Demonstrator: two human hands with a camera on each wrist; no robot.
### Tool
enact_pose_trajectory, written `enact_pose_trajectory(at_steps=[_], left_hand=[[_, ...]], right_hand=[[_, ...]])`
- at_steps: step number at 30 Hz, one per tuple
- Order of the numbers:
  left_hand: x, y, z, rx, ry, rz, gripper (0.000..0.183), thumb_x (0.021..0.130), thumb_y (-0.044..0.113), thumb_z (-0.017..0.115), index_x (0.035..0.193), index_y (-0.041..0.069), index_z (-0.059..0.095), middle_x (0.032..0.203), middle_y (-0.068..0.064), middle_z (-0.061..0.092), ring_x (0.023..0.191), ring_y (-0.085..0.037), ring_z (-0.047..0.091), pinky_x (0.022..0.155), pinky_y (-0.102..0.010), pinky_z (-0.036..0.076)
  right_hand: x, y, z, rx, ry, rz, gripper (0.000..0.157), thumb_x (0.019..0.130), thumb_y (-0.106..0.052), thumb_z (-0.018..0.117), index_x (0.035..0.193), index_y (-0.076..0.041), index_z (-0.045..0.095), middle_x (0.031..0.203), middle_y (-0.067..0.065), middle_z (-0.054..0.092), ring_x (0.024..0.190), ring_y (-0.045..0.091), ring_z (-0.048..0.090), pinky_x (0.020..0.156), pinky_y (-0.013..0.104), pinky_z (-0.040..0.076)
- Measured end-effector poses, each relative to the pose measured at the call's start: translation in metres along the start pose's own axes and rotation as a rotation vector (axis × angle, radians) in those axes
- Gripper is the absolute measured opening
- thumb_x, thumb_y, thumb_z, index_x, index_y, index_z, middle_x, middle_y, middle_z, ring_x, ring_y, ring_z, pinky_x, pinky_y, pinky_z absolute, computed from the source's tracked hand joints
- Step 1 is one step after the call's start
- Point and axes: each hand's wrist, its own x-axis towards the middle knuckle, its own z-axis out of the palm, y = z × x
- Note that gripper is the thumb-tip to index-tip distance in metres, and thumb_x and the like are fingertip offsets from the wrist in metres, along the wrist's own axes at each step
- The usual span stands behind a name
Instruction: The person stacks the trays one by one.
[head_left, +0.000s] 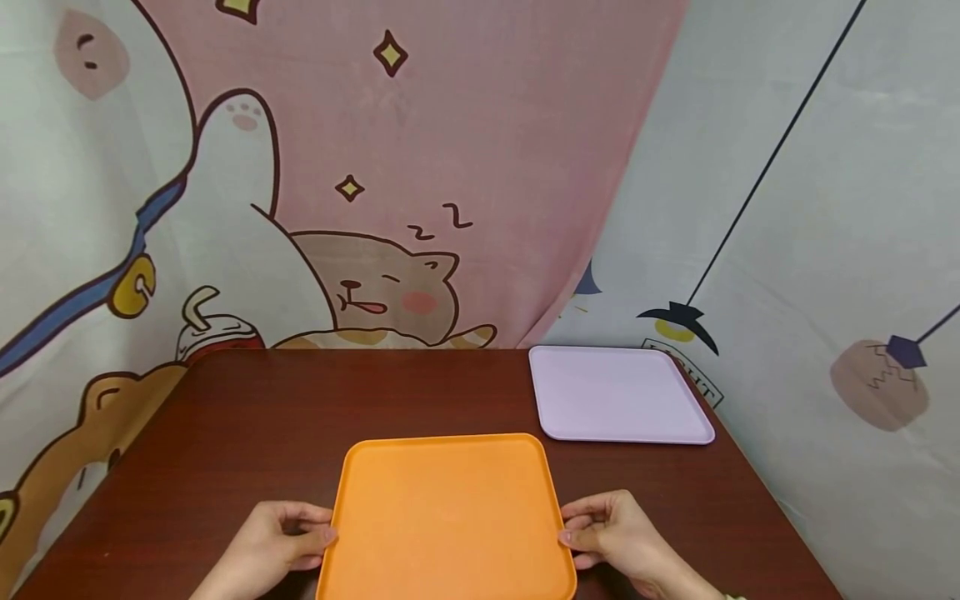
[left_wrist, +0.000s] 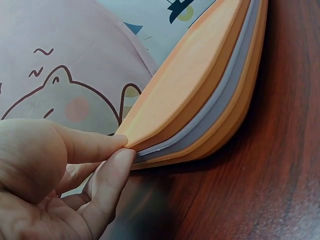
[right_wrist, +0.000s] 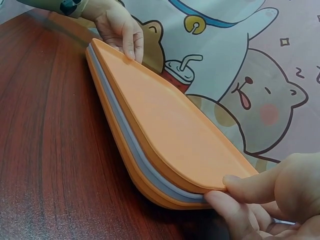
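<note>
In the head view an orange rectangular tray [head_left: 450, 517] lies before me, its front edge cut off by the frame. The wrist views reveal a stack: this orange tray on top, a lavender tray [right_wrist: 159, 184] under it, and another orange tray [right_wrist: 122, 160] at the bottom. My left hand [head_left: 273, 546] pinches the stack's left edge between thumb and fingers. On the opposite edge, my right hand [head_left: 618, 537] pinches it likewise. The top tray holds nothing. Whether the stack touches the table or hangs just above it, I cannot tell.
A separate lavender tray [head_left: 622, 392] lies at the back right of the dark brown wooden table [head_left: 360, 392]. Behind the table hangs a cloth [head_left: 510, 167] printed with cartoon animals, reaching down along both sides.
</note>
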Motion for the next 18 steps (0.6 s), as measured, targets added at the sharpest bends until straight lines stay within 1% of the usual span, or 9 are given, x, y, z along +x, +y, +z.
enact_pose_trajectory(at_steps=[6, 14, 18], left_hand=[[0.0004, -0.0008, 0.0002, 0.007, 0.004, 0.004, 0.035, 0.095, 0.011, 0.081, 0.117, -0.014, 0.071, 0.097, -0.009, 0.073, 0.089, -0.024, 0.073, 0.072, -0.037, 0.064], [0.0005, 0.0005, -0.0016, 0.002, -0.001, -0.011, 0.036, 0.097, 0.013, 0.079, 0.119, -0.014, 0.070, 0.099, -0.009, 0.075, 0.088, -0.025, 0.074, 0.072, -0.038, 0.064], [0.0012, -0.0016, -0.0032, -0.002, -0.002, -0.014, 0.036, 0.099, 0.015, 0.078, 0.120, -0.013, 0.071, 0.099, -0.009, 0.076, 0.086, -0.026, 0.074, 0.071, -0.038, 0.064]], right_hand=[[0.0004, 0.0013, -0.0007, 0.003, -0.003, 0.004, 0.034, 0.090, 0.004, 0.081, 0.117, 0.019, 0.068, 0.094, 0.015, 0.073, 0.085, 0.027, 0.075, 0.070, 0.042, 0.065], [0.0004, 0.0026, -0.0010, 0.003, 0.006, 0.004, 0.034, 0.089, 0.003, 0.082, 0.117, 0.018, 0.068, 0.093, 0.015, 0.073, 0.085, 0.026, 0.074, 0.071, 0.042, 0.065], [0.0002, 0.0030, -0.0012, 0.008, 0.008, 0.009, 0.033, 0.089, 0.003, 0.082, 0.116, 0.017, 0.069, 0.093, 0.014, 0.072, 0.085, 0.025, 0.074, 0.070, 0.041, 0.065]])
